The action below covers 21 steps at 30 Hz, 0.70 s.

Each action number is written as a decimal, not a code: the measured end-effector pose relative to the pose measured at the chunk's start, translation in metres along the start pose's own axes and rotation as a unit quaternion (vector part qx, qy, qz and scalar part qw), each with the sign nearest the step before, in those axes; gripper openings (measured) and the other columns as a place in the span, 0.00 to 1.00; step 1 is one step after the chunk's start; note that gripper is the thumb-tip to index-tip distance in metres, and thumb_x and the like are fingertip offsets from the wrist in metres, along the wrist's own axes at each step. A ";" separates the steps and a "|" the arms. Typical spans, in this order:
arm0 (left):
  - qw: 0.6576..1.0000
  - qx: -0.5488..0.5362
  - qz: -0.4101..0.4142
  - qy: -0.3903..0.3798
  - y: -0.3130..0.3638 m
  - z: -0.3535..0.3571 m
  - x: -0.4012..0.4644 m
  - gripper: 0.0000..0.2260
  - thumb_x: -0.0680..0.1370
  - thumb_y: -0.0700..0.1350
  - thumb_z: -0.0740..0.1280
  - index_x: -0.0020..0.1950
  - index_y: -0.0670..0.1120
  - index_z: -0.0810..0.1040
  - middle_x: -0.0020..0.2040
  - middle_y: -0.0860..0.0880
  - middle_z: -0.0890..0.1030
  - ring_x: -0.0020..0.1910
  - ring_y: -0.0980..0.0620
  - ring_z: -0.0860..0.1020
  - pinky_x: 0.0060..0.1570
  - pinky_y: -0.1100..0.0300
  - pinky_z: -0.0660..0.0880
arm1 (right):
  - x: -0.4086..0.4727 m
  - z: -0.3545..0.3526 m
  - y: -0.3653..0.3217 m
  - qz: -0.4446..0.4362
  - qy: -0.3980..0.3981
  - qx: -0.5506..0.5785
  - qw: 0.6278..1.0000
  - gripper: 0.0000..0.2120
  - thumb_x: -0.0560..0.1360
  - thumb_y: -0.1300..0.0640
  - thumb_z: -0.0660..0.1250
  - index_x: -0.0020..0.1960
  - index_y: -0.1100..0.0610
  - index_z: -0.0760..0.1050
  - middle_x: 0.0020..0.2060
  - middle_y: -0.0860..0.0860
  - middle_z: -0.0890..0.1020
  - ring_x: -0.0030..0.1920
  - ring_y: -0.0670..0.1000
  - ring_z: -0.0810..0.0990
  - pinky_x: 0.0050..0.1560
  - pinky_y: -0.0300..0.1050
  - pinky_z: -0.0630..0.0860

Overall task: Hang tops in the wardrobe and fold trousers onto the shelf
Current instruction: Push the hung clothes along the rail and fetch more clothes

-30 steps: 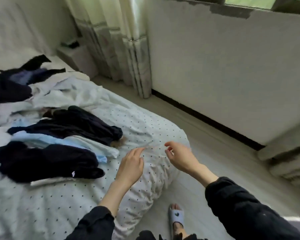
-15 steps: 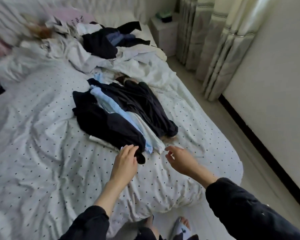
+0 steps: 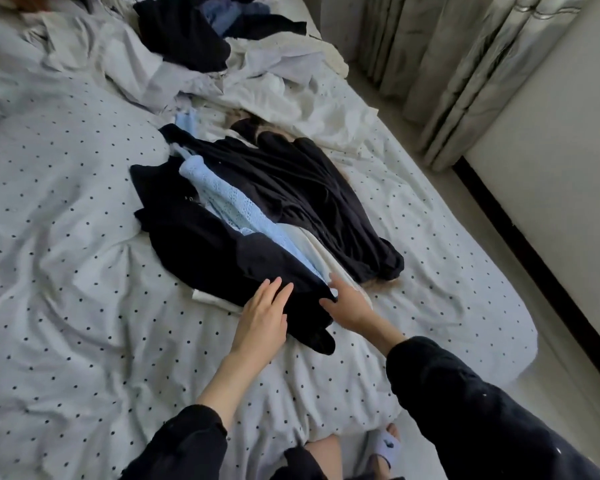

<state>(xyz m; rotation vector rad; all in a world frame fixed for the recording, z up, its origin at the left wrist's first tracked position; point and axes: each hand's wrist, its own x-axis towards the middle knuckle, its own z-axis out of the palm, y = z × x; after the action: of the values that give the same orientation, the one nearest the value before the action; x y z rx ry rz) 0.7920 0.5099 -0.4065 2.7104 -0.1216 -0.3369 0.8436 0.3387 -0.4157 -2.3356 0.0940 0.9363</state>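
- Nearest of all, a foot in a pale slipper stands on the floor at the foot of the bed, with two dark sleeves reaching out over the mattress.
- The bed carries everything here; its cover is a pale blue-grey sheet with small dark dots, wrinkled all over.
- The left hand lies flat on the near end of the black garment, fingers straight and close together, touching the cloth without curling round it.
- The right hand reaches in just beside it, its grip spread and relaxed, fingertips touching the edge of the same black cloth where it meets the light blue piece; it pinches nothing that I can see.
- That black garment runs slantwise across the middle of the bed, its near tip pointing toward the person. Whether it is a top or trousers I cannot tell.
- Touching it on the far side is a light blue knitted garment, partly tucked under the black one, with a strip of white cloth showing beside it.
- Beyond those lies a second dark garment, long and gathered in folds, with something brownish showing at both its ends.
- Farther back, crumpled white bedding is heaped across the bed.
- On that heap, near the top edge, sits another pile of dark clothes with a blue piece among them.
- To the right, pale curtains hang to the floor beside a plain wall with a dark skirting.
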 end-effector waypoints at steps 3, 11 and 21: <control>0.999 0.002 0.016 -0.039 -0.017 0.003 0.000 0.27 0.80 0.42 0.60 0.77 0.48 0.52 0.78 0.48 0.51 0.77 0.50 0.47 0.73 0.57 0.50 | 0.009 0.005 -0.012 0.021 0.011 0.040 0.999 0.15 0.78 0.56 0.61 0.65 0.56 0.72 0.51 0.52 0.80 0.48 0.52 0.79 0.47 0.42 0.71; 0.993 0.043 0.106 0.038 -0.012 -0.003 0.012 0.29 0.68 0.48 0.76 0.67 0.49 0.72 0.66 0.44 0.74 0.68 0.45 0.69 0.61 0.43 0.67 | -0.041 -0.041 -0.006 -0.004 -0.011 0.264 0.964 0.14 0.76 0.62 0.66 0.33 0.57 0.68 0.31 0.50 0.69 0.31 0.48 0.70 0.33 0.35 0.64; 0.922 0.011 0.355 0.151 0.120 -0.019 0.001 0.12 0.70 0.50 0.60 0.49 0.52 0.79 0.43 0.57 0.81 0.42 0.56 0.78 0.45 0.58 0.59 | -0.185 -0.101 0.051 -0.057 0.106 0.304 0.945 0.08 0.76 0.63 0.65 0.39 0.58 0.74 0.29 0.47 0.75 0.28 0.39 0.72 0.32 0.29 0.65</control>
<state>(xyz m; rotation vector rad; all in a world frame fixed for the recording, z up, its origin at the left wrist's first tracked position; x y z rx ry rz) 0.7932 0.4076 -0.3413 2.4841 -0.9812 0.2977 0.7518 0.2111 -0.2655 -1.8282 0.2902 0.4971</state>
